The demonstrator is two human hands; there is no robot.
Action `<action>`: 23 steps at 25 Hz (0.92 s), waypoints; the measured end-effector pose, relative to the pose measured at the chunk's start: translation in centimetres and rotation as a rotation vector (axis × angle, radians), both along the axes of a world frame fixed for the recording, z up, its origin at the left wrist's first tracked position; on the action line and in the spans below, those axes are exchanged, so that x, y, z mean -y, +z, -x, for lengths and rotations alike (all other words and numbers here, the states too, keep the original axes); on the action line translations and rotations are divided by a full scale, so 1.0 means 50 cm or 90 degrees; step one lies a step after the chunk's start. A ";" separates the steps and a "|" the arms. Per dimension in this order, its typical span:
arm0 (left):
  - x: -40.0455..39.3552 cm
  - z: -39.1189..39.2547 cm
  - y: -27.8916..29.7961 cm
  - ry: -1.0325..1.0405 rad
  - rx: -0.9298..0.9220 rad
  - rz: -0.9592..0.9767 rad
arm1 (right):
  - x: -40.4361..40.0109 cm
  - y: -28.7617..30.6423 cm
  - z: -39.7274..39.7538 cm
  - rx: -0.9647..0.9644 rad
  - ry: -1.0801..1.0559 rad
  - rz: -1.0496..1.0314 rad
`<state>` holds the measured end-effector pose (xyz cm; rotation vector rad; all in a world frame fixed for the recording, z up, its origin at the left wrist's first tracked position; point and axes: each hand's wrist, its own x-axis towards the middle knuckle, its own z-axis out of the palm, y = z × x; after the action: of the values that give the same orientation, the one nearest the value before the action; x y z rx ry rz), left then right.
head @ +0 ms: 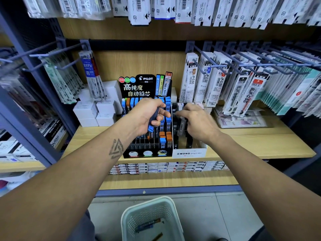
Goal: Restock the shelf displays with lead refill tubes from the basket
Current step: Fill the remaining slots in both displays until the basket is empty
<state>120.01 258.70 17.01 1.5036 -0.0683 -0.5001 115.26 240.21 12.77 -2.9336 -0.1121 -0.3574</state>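
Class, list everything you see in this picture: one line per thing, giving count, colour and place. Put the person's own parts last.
Pilot display: one, black, shelf centre.
Lead refill tubes: many, blue and orange caps, in the Pilot display.
Mono display: one, white, right of the Pilot display.
White boxes: several, shelf left.
Hanging refill packs: many, mostly white, on hooks.
Basket: one, pale green, on the floor below.
Left hand: grips dark tubes with blue caps.
Right hand: fingers on a tube in the Mono display.

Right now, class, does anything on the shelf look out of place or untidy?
Nothing is spilled or damaged. The only unevenness: the Pilot display has bare front slots, awaiting stock. The left hand grips blue-capped tubes over it.
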 end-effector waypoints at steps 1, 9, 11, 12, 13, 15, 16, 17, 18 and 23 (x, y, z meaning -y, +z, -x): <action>0.000 0.001 0.000 -0.001 0.000 -0.001 | -0.002 0.000 0.001 -0.017 0.009 0.003; 0.007 0.019 -0.006 -0.030 -0.046 0.044 | 0.002 0.005 -0.010 0.074 -0.047 -0.235; 0.009 0.017 -0.017 -0.030 -0.032 0.063 | -0.012 0.023 -0.005 0.026 -0.045 -0.521; 0.011 0.018 -0.021 -0.038 -0.023 0.066 | -0.023 0.032 0.003 -0.035 -0.018 -0.651; 0.013 0.020 -0.024 -0.047 -0.021 0.077 | -0.035 0.039 0.011 -0.088 0.020 -0.733; 0.016 0.027 -0.026 -0.071 -0.039 0.123 | -0.053 0.041 0.023 -0.119 0.072 -0.806; 0.016 0.031 -0.024 -0.089 -0.047 0.149 | -0.056 0.040 0.025 -0.106 0.079 -0.831; 0.015 0.034 -0.020 -0.111 -0.050 0.168 | -0.055 0.039 0.023 -0.088 0.072 -0.853; 0.012 0.037 -0.017 -0.128 -0.048 0.171 | -0.050 0.039 0.022 -0.071 0.062 -0.873; -0.008 0.048 -0.011 -0.183 -0.037 0.016 | -0.024 0.042 0.019 0.007 0.022 -0.870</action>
<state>117.61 259.08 16.45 1.4610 -0.2467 -0.7702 114.32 241.41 14.88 -1.5766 0.0679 -0.2690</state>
